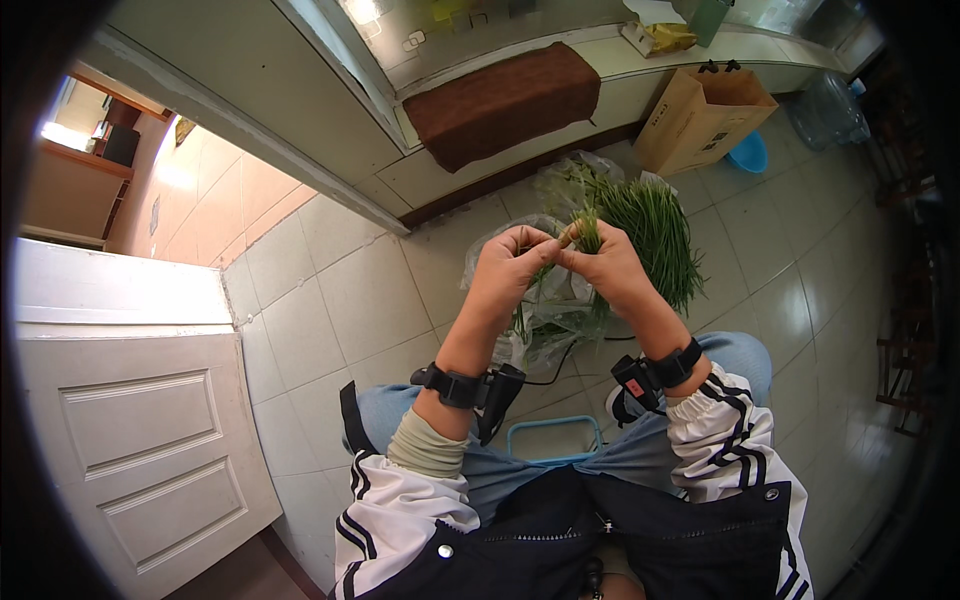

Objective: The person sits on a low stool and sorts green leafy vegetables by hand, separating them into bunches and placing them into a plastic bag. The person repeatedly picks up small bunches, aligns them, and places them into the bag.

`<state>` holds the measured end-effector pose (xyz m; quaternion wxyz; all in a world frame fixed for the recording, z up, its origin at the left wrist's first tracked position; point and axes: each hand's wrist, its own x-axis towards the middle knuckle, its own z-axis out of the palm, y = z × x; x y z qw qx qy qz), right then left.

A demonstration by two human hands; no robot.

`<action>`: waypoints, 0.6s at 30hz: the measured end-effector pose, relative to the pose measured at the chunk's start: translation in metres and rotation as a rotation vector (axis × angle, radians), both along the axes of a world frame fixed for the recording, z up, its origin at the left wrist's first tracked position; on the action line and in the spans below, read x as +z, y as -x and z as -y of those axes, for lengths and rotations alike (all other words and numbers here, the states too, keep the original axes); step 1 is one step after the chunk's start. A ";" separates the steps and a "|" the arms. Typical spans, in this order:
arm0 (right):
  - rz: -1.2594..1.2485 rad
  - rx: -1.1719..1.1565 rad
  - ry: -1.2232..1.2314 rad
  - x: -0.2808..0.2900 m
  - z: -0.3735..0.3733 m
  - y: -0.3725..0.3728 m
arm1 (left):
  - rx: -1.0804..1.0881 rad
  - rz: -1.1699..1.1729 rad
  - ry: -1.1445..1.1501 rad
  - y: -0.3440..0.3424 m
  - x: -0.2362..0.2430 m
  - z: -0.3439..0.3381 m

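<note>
My left hand (513, 265) and my right hand (608, 264) meet in front of me, thumbs and fingertips nearly touching. In the right hand is a small bunch of green chives (588, 232), its pale ends toward the left fingers. The left hand is closed, with a few green blades showing at its fingers and below it; how it grips them is partly hidden. A large heap of chives (660, 235) lies on the floor just beyond and right of the right hand. Clear plastic bags (560, 335) spread beneath and behind both hands.
A brown paper bag (700, 125) stands by the wall, with a blue basin (748, 153) and a clear water jug (830, 112) beside it. Brown cloth (505, 105) covers part of the ledge. A white panelled door (150, 430) is at left. Below me shows a light-blue stool frame (553, 422).
</note>
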<state>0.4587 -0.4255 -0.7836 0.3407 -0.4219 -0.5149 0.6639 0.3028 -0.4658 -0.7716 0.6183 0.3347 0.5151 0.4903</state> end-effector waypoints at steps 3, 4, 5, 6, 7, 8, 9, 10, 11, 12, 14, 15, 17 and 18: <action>-0.064 -0.012 0.082 0.001 0.001 -0.001 | 0.042 0.030 0.013 0.000 0.000 -0.002; -0.061 0.004 0.113 0.003 0.000 -0.004 | 0.062 0.043 0.028 0.000 -0.001 -0.002; -0.070 0.024 0.140 0.004 0.000 -0.005 | 0.061 0.020 0.014 0.001 -0.002 -0.002; -0.034 0.019 0.147 0.005 0.000 -0.005 | 0.060 -0.003 -0.001 0.002 -0.003 -0.003; -0.011 0.018 0.149 0.005 0.001 -0.004 | 0.059 -0.026 -0.016 0.002 -0.004 -0.003; 0.004 0.019 0.149 0.005 0.001 -0.004 | 0.043 -0.074 -0.046 0.002 -0.006 -0.003; 0.013 0.024 0.157 0.005 0.001 -0.005 | 0.026 -0.121 -0.076 0.002 -0.007 -0.003; 0.015 0.031 0.162 0.005 0.001 -0.006 | 0.008 -0.172 -0.096 0.001 -0.009 -0.003; 0.016 0.038 0.168 0.005 0.001 -0.007 | 0.020 -0.196 -0.122 0.001 -0.011 -0.003; 0.001 0.045 0.165 0.005 0.001 -0.008 | 0.031 -0.225 -0.139 0.001 -0.012 -0.003; -0.030 0.057 0.161 0.005 0.001 -0.009 | 0.066 -0.333 -0.179 0.001 -0.015 -0.003; -0.011 0.046 0.174 0.005 0.001 -0.011 | 0.091 -0.413 -0.203 0.003 -0.016 -0.003; 0.028 0.024 0.198 0.005 0.001 -0.013 | 0.164 -0.472 -0.220 0.006 -0.016 -0.004; 0.026 0.024 0.211 0.005 0.001 -0.013 | 0.213 -0.451 -0.214 0.008 -0.016 -0.004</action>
